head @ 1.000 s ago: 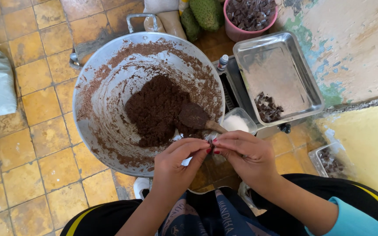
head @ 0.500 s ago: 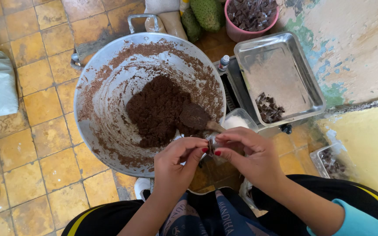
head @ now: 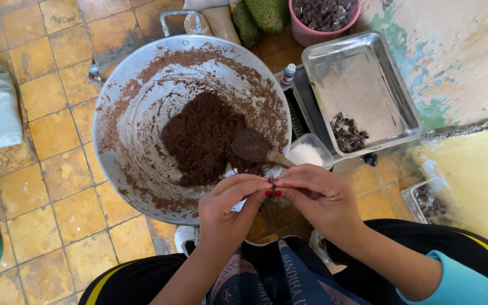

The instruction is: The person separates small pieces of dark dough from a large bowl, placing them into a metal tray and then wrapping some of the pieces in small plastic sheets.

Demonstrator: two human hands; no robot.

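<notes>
— Fingertips first: how do the two hands sit?

— Left hand [head: 228, 210] and right hand [head: 318, 196] meet tip to tip, thumbs and forefingers drawn narrow and pinched on something small and pale [head: 271, 182] between them. It is too small to tell what it is. The right hand's nails are red.

— What lies right past the fingertips?

— Just beyond them runs the near rim of a big round grey metal pan [head: 121, 169], smeared inside with brown crumbs. A wooden spoon caked in brown paste [head: 254, 148] rests in it, its handle pointing back towards the fingers and ending just above them.

— And the brown stuff itself?

— A dark brown, crumbly mound of paste [head: 201, 137] sits in the pan's middle, a little beyond and left of the fingertips, touching the spoon's bowl.

— To the right of the fingers?

— Near them, a small clear plastic tub of white grains [head: 307, 152]. Farther out, a rectangular steel tray [head: 362, 79] with a few dark chunks [head: 347, 133] in its near corner.

— Farthest away?

— A pink bucket of dark pieces [head: 323, 17] at the top, beside green bumpy fruit [head: 261, 14], all on yellow floor tiles [head: 35, 169].
</notes>
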